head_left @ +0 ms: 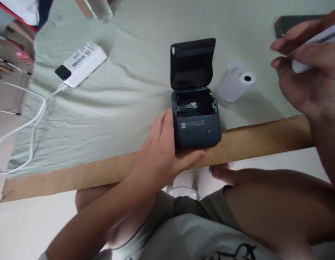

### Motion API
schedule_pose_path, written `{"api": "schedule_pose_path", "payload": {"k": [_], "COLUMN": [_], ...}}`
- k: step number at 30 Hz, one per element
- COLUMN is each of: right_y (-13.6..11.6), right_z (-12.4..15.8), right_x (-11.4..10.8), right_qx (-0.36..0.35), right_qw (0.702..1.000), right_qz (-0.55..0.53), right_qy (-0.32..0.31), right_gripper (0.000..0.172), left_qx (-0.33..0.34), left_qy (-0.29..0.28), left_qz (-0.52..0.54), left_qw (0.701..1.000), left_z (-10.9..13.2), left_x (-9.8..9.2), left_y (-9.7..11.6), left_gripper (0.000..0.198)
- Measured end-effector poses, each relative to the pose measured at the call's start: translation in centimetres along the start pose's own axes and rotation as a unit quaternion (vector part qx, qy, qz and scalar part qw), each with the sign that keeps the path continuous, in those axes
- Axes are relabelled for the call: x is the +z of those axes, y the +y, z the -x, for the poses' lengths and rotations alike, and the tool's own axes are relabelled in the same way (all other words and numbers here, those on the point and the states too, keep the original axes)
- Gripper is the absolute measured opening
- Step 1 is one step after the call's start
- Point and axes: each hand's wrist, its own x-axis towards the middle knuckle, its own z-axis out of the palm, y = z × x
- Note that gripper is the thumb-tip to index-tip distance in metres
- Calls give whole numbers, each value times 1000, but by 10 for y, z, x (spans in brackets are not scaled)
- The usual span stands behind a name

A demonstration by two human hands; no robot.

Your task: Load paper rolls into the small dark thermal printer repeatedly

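Observation:
A dark portable label printer [197, 130] stands near the table's front edge with its lid [193, 65] raised and its paper bay exposed. My left hand [162, 148] grips its lower left corner, fingers along the side and thumb across the front. Right of the printer stands a white paper roll [229, 85] with a dark core hole and a loose end curling up. At the upper right, my right hand [313, 68] is closed on a slim white object [305, 65] with a rounded end. Its kind is unclear, since fingers and the frame edge hide much of it.
A white power bank [83, 63] with a white cable [39, 119] lies at the left. A clear glass [101, 11] is at the top, and a dark box [289, 24] sits behind my right hand. Brown edging [75, 173] borders the green tablecloth [124, 108]. Another person's hand [22, 54] shows far left.

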Motion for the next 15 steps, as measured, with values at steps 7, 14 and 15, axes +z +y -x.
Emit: {"api": "schedule_pose_path", "payload": {"k": [7, 14, 15], "right_y": [8, 5, 5], "right_z": [-4, 5, 6], "right_x": [-3, -15, -17], "right_qx": [126, 184, 126], "right_qw": [988, 976, 979], "right_qz": [-84, 57, 124], "right_qy": [-25, -97, -100], "right_gripper": [31, 21, 23], "left_qx": [-10, -12, -10], "left_qy": [-11, 0, 2], "left_qz": [-8, -10, -13], "left_qw": [1000, 1000, 1000], "left_z": [-2, -1, -1], "left_x": [-3, -2, -1], "left_y": [2, 3, 3], "left_gripper": [113, 113, 113]}}
